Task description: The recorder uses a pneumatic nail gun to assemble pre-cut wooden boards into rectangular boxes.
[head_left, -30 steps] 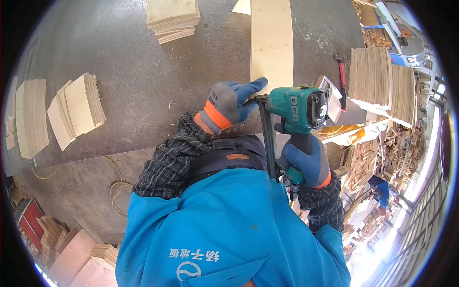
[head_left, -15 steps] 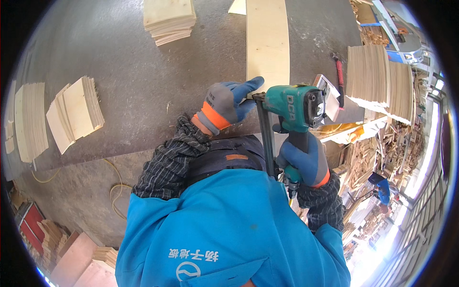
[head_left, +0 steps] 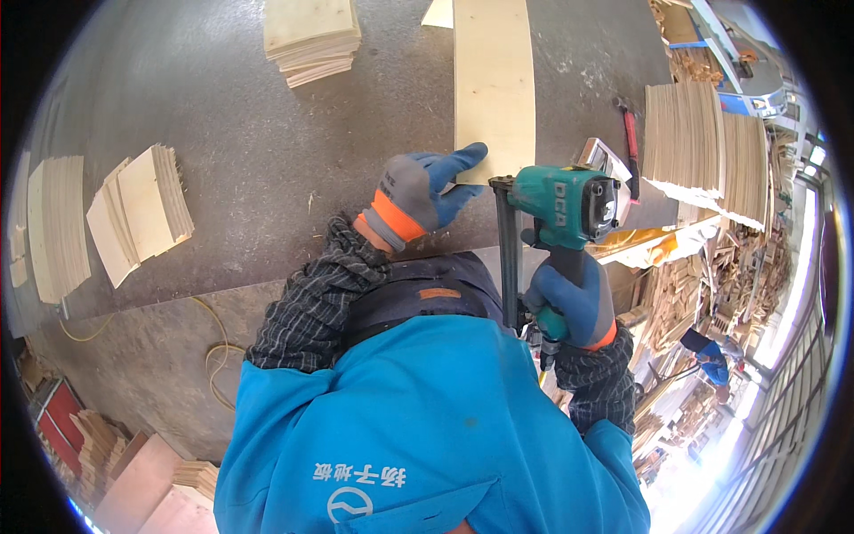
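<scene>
My right hand (head_left: 574, 295), in a blue and grey glove, is wrapped round the grip of a green nail gun (head_left: 553, 205). The nail gun's nose rests at or just over the near right corner of a long pale wooden board (head_left: 495, 84); whether it touches cannot be made out. At that board's near left corner, my gloved left hand (head_left: 427, 189) grips the edge, with the index finger and thumb at the corner. The board lies lengthwise on a dark tabletop (head_left: 391, 107) and runs out of view at the top.
Stacks of thin wooden boards (head_left: 311, 40) stand at the far left, and more stacked boards (head_left: 149, 214) at the left. On the right are a red-handled hammer (head_left: 632, 142) and tall stacks of boards (head_left: 683, 138). A yellow hose (head_left: 213, 356) hangs below the table edge. Another person (head_left: 712, 360) is at the right.
The nail gun has moved a little to the right and nearer me, so its nose is farther from my left hand. The board has shifted very slightly left.
</scene>
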A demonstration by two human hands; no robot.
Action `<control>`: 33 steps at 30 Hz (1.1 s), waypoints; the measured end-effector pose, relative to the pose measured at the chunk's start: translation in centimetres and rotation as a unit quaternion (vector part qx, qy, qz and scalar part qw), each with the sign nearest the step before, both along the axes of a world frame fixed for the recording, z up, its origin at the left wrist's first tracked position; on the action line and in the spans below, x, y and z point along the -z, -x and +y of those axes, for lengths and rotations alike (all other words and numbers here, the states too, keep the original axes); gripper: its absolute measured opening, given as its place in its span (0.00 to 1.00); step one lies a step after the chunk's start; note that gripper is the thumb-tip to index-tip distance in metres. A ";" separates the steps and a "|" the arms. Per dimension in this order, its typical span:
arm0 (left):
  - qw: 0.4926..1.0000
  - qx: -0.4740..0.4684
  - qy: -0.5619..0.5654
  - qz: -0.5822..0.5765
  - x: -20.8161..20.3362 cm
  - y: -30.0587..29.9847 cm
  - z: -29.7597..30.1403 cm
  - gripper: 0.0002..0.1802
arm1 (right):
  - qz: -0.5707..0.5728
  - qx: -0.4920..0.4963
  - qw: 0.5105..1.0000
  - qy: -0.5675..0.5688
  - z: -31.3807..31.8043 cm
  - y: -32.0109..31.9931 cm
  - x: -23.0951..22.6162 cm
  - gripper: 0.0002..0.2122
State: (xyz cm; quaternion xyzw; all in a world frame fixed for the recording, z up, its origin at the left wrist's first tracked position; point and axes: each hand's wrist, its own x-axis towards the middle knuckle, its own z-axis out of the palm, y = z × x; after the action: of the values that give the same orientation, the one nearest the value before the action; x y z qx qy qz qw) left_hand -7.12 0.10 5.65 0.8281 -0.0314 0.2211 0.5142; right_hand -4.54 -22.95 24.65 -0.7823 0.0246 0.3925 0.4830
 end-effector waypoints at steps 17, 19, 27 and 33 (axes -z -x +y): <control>1.000 -0.014 0.009 -0.002 -0.5 -0.1 -0.4 0.26 | 0.001 0.050 0.999 -0.018 -3.3 -0.6 0.1 0.26; 1.000 -0.013 0.010 -0.015 -0.3 -0.2 -0.2 0.26 | 0.005 0.057 0.998 -0.021 -2.6 -0.5 0.0 0.26; 1.000 -0.007 0.000 0.014 -0.7 -0.1 -0.3 0.27 | -0.022 0.023 0.999 0.010 -2.6 -0.6 0.5 0.26; 1.000 -0.016 -0.008 -0.001 -0.3 -0.1 -0.4 0.27 | -0.024 0.030 0.999 0.002 -2.4 -0.7 -0.3 0.26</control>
State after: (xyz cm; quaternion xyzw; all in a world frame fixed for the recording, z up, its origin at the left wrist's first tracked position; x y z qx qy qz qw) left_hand -7.03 -0.30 5.92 0.8326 -0.0209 0.2297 0.5036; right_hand -3.83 -25.35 24.92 -0.7913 0.0371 0.3585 0.4940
